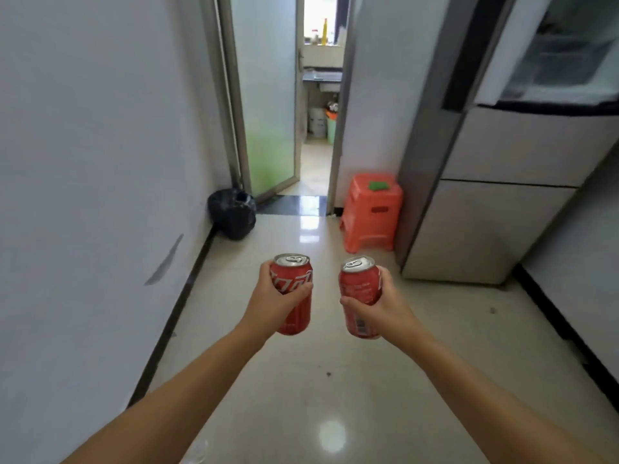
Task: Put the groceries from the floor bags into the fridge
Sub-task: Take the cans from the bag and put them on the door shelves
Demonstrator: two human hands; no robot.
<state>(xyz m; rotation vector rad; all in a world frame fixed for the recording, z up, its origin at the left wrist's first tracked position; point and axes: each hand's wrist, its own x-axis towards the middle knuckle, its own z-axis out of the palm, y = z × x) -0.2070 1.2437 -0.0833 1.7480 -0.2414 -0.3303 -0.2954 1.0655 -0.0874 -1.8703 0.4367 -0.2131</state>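
The left hand [273,298] is gripping a red aluminium soda can with white lettering [294,293], fingers and thumb curling round its middle so the grip is closed on the can. The right hand [382,304] is holding a second red aluminium soda can with a barcode near its base [359,298] in the same way, thumb crossing the front, fingers wrapping the far side. Both cans are standing nearly upright, silver tops showing, tilting slightly toward each other, and staying apart with a gap of floor showing between them. They are hanging in the air over the glossy pale tiled floor [301,380], near the middle of a narrow passage.

To the right, the tall silver-grey fridge [495,202] is standing against the wall, its upper door [428,95] swinging open toward the passage and showing clear shelves inside; its lower drawers are sitting closed. Just beside its left edge, an orange plastic stool [371,212] with a small green item on top is resting against the wall. On the left, a white wall with a dark skirting line is running along the floor, and a black plastic rubbish bag [231,212] is sitting in the corner by a frosted glass door [268,102], which is standing ajar. The floor between bag and stool is lying open, leading to the doorway.
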